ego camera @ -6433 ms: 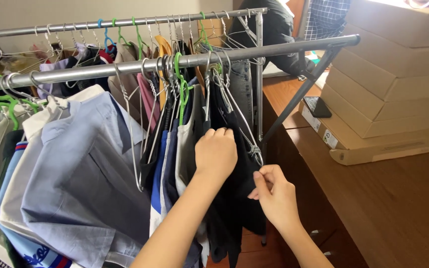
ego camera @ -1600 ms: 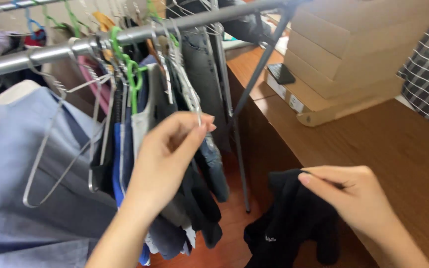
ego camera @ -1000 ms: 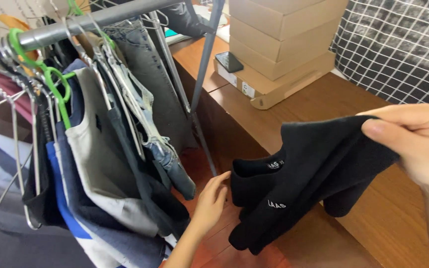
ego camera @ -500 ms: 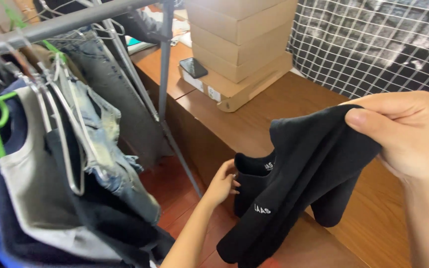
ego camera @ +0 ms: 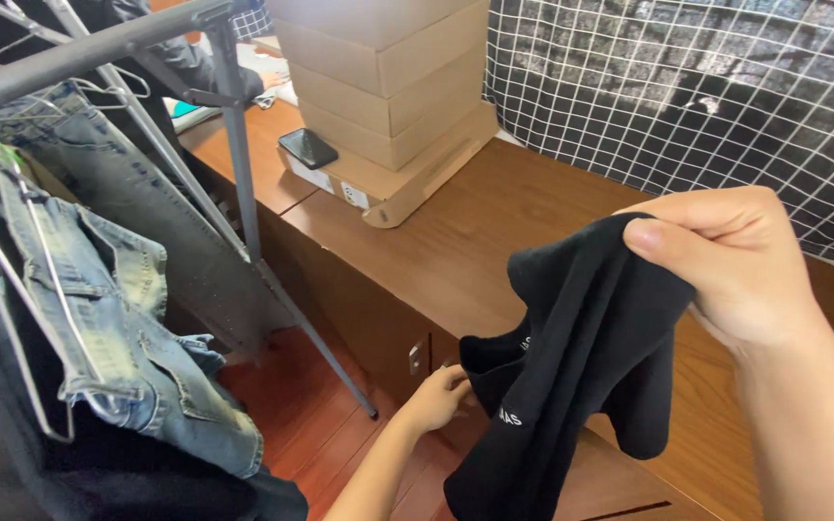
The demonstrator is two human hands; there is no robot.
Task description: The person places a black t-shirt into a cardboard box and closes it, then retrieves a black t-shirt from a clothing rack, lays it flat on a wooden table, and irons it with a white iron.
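1. Head view: right hand [ego camera: 740, 265] pinches black socks [ego camera: 571, 367] by the top, dangling over the wooden cabinet [ego camera: 494, 241].
2. Left hand [ego camera: 436, 396] grips the socks' lower cuff.
3. Jeans [ego camera: 118, 318] hang on the rack [ego camera: 234, 145], left.

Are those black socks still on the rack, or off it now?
Off it. The right hand pinches the black socks up over the wooden counter, away from the rack; the left hand touches their lower edge.
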